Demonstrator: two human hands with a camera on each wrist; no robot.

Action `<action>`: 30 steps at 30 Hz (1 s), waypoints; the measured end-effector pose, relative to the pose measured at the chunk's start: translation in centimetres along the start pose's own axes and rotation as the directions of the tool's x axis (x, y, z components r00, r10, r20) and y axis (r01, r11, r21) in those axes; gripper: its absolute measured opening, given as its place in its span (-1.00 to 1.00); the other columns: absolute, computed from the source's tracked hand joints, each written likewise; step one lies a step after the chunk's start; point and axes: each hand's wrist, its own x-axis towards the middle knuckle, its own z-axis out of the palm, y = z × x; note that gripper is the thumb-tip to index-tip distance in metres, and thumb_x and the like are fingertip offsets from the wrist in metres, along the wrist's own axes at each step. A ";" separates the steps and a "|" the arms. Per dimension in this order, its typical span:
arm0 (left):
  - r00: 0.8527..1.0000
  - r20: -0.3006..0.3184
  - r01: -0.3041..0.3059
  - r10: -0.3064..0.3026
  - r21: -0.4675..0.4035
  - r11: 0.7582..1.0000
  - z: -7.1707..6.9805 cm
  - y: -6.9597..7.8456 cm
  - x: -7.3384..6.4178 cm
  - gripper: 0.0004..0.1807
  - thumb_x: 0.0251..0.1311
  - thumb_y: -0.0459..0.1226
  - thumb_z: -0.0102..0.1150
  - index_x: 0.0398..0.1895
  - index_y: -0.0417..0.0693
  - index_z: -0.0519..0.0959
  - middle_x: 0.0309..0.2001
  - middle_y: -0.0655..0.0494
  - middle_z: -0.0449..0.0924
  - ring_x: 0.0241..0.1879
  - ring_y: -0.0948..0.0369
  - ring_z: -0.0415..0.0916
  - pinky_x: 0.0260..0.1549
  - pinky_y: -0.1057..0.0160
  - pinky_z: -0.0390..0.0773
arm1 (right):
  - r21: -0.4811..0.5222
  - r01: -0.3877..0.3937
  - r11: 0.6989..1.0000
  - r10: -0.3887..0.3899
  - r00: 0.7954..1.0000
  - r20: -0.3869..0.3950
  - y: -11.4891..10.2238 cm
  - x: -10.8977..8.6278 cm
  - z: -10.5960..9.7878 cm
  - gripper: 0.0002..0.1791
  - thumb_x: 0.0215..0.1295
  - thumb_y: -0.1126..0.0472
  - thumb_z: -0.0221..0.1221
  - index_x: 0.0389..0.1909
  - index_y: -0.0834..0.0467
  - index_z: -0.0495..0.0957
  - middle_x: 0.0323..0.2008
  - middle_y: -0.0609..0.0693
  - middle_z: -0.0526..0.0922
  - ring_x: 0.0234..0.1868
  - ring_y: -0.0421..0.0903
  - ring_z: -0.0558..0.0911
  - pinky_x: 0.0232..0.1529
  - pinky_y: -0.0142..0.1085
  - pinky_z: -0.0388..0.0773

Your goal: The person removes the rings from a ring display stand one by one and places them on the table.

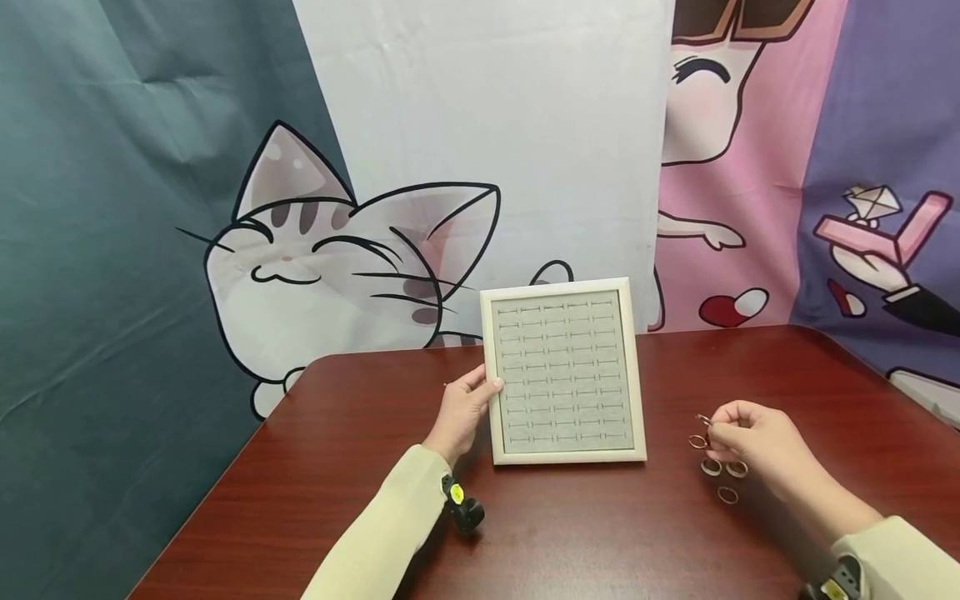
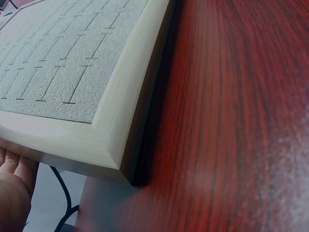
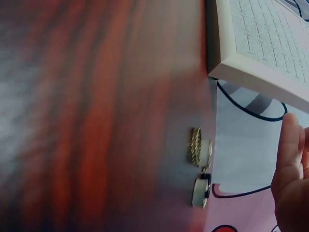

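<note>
A display frame (image 1: pixel 562 375) with a pale wooden border and a grey slotted pad stands propped upright on the table. My left hand (image 1: pixel 463 408) grips its left border, thumb over the front and fingers behind. In the left wrist view, part of the left hand (image 2: pixel 17 188) shows beside the border. To the right of the frame, my right hand (image 1: pixel 757 437) pinches a small ring (image 1: pixel 703 419) at its fingertips. Several rings lie just below that hand, among them a thin ring (image 1: pixel 727 495) and, in the right wrist view, a gold textured ring (image 3: pixel 195 146).
The reddish-brown wooden table (image 1: pixel 315 500) carries everything here. Behind its far edge hangs a cloth backdrop (image 1: pixel 495 100) with a cartoon cat and other printed figures. Each wrist wears a strapped camera, such as the left wrist camera (image 1: pixel 467 510).
</note>
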 end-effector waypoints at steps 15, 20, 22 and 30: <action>1.000 -0.016 -0.008 0.008 0.004 1.000 0.1 0.2 0.0 -0.55 0.22 -0.33 0.10 0.20 -0.18 0.42 0.01 -0.13 0.58 -0.21 0.26 0.60 -0.10 0.25 0.54 | -0.022 -0.072 0.997 0.073 0.996 0.059 2.1 -1.3 -2.2 -0.87 0.20 0.44 0.03 -0.53 0.31 0.44 -0.56 -0.08 0.52 -0.50 -0.26 0.60 -0.40 -0.32 0.62; 1.000 -0.007 -0.017 0.017 0.007 1.000 0.1 0.2 0.0 -0.55 0.22 -0.32 0.10 0.20 -0.15 0.43 0.00 -0.11 0.58 -0.20 0.25 0.60 -0.10 0.24 0.54 | -0.048 -0.097 0.994 0.101 0.992 0.078 2.5 -1.6 -2.7 -0.84 0.21 0.43 0.02 -0.54 0.27 0.45 -0.53 -0.04 0.52 -0.50 -0.27 0.58 -0.41 -0.33 0.62; 1.000 -0.007 -0.019 0.019 0.002 1.000 0.1 0.3 0.0 -0.56 0.21 -0.32 0.10 0.19 -0.15 0.43 0.01 -0.11 0.58 -0.19 0.25 0.60 -0.09 0.24 0.54 | -0.063 -0.116 0.991 0.121 0.990 0.076 2.6 -1.8 -2.9 -0.84 0.20 0.43 0.03 -0.56 0.25 0.45 -0.53 -0.05 0.51 -0.51 -0.27 0.58 -0.40 -0.32 0.62; 1.000 -0.012 -0.024 0.024 0.017 1.000 0.1 0.1 0.0 -0.53 0.22 -0.32 0.10 0.22 -0.18 0.40 0.04 -0.14 0.55 -0.18 0.27 0.58 -0.07 0.25 0.53 | -0.137 -0.226 0.965 0.245 0.958 0.147 3.0 -2.4 -3.6 -0.90 0.14 0.41 0.00 -0.52 0.25 0.44 -0.56 -0.09 0.46 -0.52 -0.25 0.52 -0.39 -0.33 0.61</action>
